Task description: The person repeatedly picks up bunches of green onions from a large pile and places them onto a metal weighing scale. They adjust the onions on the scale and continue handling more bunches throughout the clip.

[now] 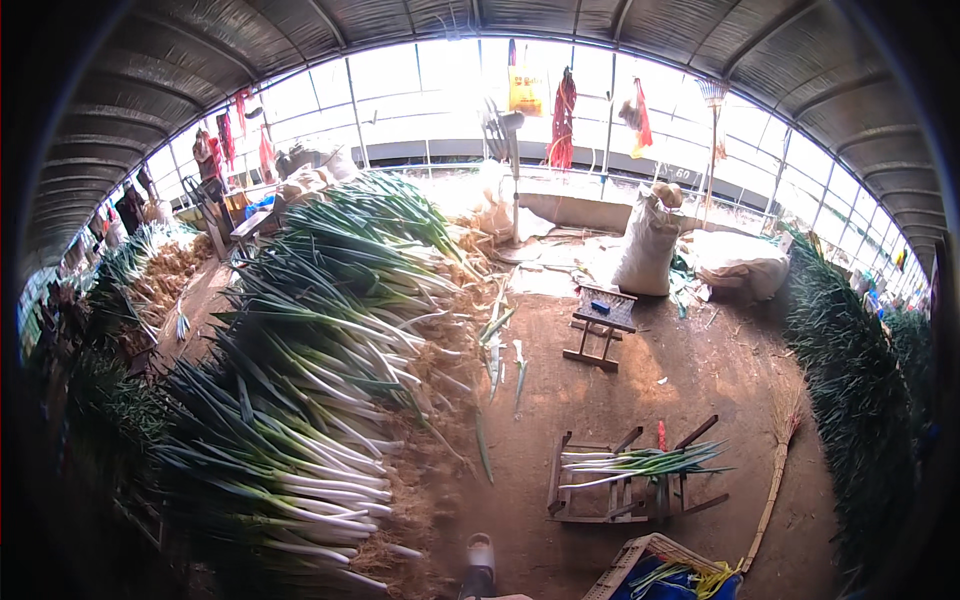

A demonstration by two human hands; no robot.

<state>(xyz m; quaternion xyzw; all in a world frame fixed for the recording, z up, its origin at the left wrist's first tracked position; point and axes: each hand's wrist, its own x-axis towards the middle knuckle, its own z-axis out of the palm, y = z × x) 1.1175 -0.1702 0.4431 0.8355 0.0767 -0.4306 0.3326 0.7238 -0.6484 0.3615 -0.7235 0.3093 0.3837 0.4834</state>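
Neither of my hands shows in the head view. A shoe and trouser leg (480, 560) come in at the lower edge. To the left of it lies a long heap of green onions (320, 480), white stalks and roots toward the middle, dark green leaves to the left. On the right, a small bundle of green onions (640, 463) rests across a low wooden rack (558, 485). Something red (661, 434) stands up at the rack's far side. Near the lower edge is a crate (610, 580) with blue lining and some green and yellow leaves inside.
A low stool (606, 312) with a small blue object on it stands beyond the rack. Behind it are a full white sack (646, 245) and another lying sack (745, 262). A broom (775, 475) lies along the right, beside a dark green stack (845, 335).
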